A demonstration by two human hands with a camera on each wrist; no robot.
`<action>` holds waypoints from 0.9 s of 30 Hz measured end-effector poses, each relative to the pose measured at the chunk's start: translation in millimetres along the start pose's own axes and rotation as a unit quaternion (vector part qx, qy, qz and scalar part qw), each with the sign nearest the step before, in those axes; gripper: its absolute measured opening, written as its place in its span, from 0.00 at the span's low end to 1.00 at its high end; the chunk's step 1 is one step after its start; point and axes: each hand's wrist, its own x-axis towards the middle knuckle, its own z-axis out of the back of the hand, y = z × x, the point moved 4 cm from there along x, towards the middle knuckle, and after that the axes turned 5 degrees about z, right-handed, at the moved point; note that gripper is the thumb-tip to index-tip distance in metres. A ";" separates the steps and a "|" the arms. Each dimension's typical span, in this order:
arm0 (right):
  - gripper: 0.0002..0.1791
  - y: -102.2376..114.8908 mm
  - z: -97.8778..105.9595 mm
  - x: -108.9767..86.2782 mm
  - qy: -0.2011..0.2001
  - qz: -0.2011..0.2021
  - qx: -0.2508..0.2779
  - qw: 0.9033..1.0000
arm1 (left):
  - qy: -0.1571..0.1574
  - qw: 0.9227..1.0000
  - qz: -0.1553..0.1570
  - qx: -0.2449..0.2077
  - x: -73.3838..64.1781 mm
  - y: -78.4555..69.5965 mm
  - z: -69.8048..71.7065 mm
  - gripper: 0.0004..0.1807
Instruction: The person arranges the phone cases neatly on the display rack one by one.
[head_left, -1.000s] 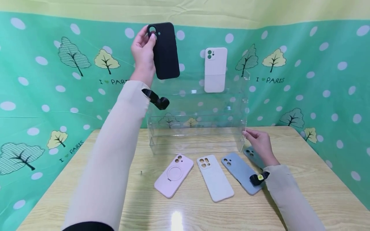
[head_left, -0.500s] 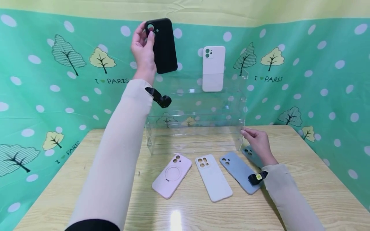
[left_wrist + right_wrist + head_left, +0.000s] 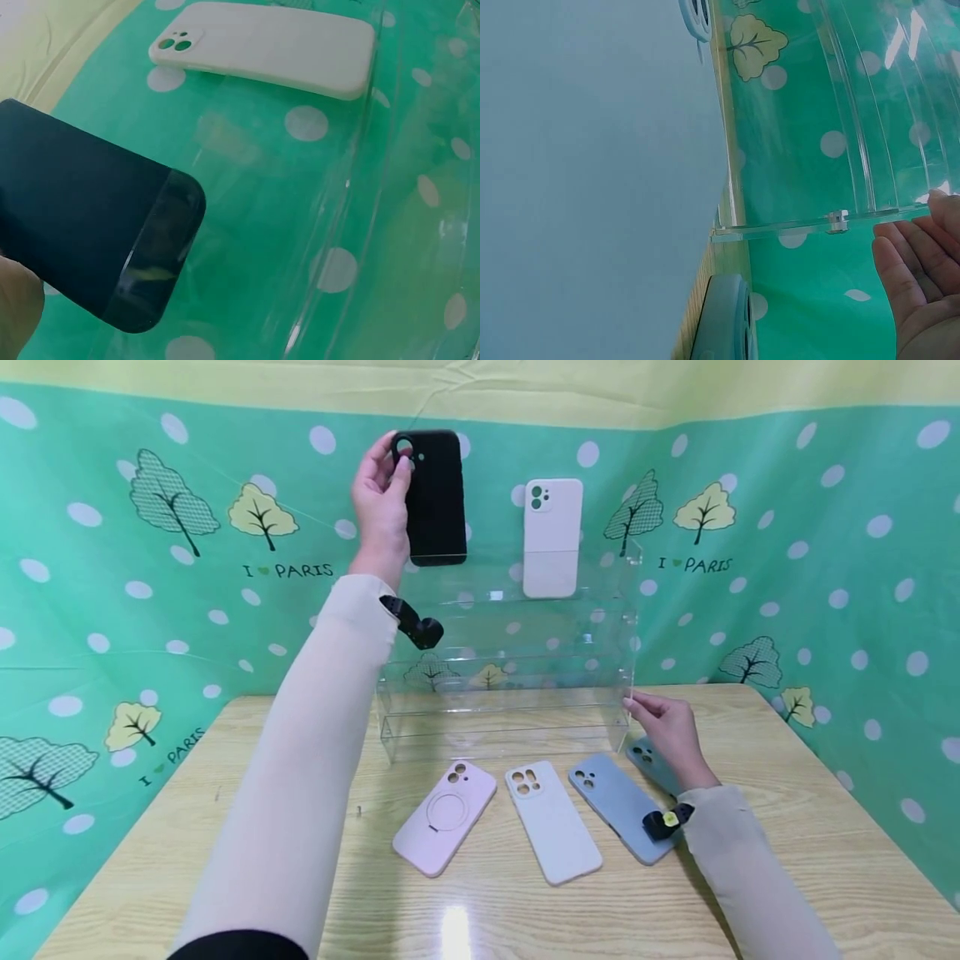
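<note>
My left hand [image 3: 381, 510] grips a black phone case [image 3: 437, 502] by its camera end, thumb on the near face. The case stands nearly upright at the top tier of a clear acrylic display stand [image 3: 510, 728]. In the left wrist view, the lower end of the black case [image 3: 82, 210] shows through the clear front lip. To its right, a white phone case [image 3: 551, 531] stands in the same tier. Low on the stand's right side panel, my right hand [image 3: 670, 727] pinches the edge; the right wrist view shows its fingertips [image 3: 889, 259] there.
On the wooden table [image 3: 810, 827], in front of the stand, lie a pink phone case [image 3: 468, 827], a pale white-blue one [image 3: 558, 831] and a blue-grey one [image 3: 618, 806]. Another bluish case [image 3: 652, 766] lies partly under my right hand. A green patterned cloth [image 3: 847, 568] hangs behind.
My left hand first rose slightly with the black case, then brought it down and rightward, straightening it against the top tier. The right hand stays at the side panel.
</note>
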 end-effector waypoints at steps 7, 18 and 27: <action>0.30 5.3 0.5 -1.5 0.005 0.006 -0.003 1.000 | -0.042 0.997 0.057 0.037 -1.9 8.8 5.7 0.17; 0.26 19.6 6.0 -5.8 0.030 0.001 0.022 0.999 | -0.092 0.985 0.117 0.090 -0.4 23.4 12.0 0.17; 0.29 7.2 1.4 -2.5 0.008 0.004 0.000 1.000 | -0.121 0.957 0.199 0.174 -0.8 25.2 15.0 0.18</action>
